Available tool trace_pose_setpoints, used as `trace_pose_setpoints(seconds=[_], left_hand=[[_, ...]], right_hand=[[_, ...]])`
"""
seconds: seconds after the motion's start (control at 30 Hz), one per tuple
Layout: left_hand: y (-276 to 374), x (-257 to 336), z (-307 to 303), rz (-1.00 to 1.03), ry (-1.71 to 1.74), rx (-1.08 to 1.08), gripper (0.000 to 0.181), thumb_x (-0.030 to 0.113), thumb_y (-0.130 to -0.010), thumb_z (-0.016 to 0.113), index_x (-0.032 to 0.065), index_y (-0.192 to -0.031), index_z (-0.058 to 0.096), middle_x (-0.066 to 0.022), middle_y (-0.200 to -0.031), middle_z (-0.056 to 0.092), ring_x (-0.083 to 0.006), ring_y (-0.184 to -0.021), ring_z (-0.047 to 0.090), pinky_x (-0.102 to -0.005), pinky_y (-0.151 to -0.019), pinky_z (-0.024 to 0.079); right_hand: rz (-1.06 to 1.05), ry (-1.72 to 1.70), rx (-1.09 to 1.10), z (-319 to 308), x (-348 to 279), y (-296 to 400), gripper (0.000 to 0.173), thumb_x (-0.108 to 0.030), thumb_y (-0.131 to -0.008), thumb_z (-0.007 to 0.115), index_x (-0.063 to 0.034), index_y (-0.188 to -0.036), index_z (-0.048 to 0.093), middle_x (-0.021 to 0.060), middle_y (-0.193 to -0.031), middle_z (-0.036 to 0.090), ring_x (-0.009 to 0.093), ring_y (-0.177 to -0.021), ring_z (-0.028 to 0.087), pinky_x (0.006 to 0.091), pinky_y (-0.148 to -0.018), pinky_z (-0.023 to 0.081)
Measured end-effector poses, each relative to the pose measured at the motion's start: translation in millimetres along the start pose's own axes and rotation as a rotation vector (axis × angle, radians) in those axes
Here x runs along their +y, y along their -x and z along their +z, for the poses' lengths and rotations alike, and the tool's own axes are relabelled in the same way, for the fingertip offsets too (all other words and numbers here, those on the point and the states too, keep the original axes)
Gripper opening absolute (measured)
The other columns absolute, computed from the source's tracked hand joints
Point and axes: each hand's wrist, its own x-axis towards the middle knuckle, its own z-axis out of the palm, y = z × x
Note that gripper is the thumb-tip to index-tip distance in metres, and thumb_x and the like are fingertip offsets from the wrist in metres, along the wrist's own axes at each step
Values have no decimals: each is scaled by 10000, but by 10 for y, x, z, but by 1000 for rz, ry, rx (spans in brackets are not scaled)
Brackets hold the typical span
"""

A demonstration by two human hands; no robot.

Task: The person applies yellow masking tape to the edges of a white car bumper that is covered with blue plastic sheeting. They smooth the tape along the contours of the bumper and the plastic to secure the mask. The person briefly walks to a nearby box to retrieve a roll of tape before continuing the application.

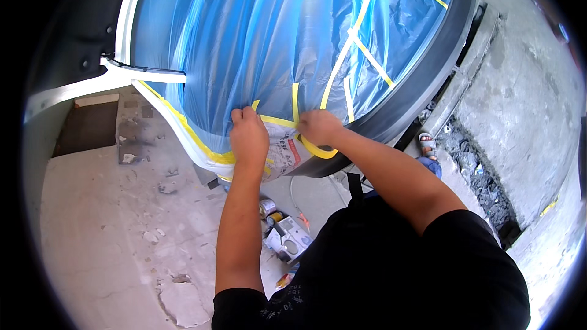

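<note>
Blue plastic masking film [270, 46] covers a large curved vehicle part, with yellow masking tape strips [296, 101] across it. Below the film, printed paper [284, 144] bearing writing is taped near the part's lower edge. My left hand [250, 135] has its fingertips bent against the film, at the paper's left edge beside a short tape strip; whether it pinches anything is hidden. My right hand [318, 127] is at the right end of the tape along the paper's top. A roll of yellow masking tape [321, 149] hangs at this hand, held by fingers that are partly hidden.
A white frame edge [156, 75] joins the covered part at left, and a dark rim [412, 82] curves along its right. Cans and a white box [291, 236] stand on the floor below. A debris-filled trench [481, 178] lies right, near a sandaled foot [428, 143].
</note>
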Motion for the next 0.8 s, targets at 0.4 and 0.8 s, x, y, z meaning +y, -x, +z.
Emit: trace_pose_setpoints(seconds=[0.4,0.8], left_hand=[[-11,28,-100,50,-204,-101,202,166,-887,605,40,-1040,572,-148,-1076,589,-365,-913,667,-461,-726,558],[318,-1,72,509,-260,-122,538,274,-767,733,34,-1233,608,-132,-1226,570,-313,-1255,479,-484,-1130,312]], right_hand=[[57,32,-142,-145,-119,-90,330,-257,-885,536,-59,-1086,708,172,-1170,676,349,-1113,632,437,-941,513],[51,61,-163,-202,-153,-75,335,-270,-878,562,-36,-1065,711,194,-1141,684,344,-1102,643,429,-931,522]])
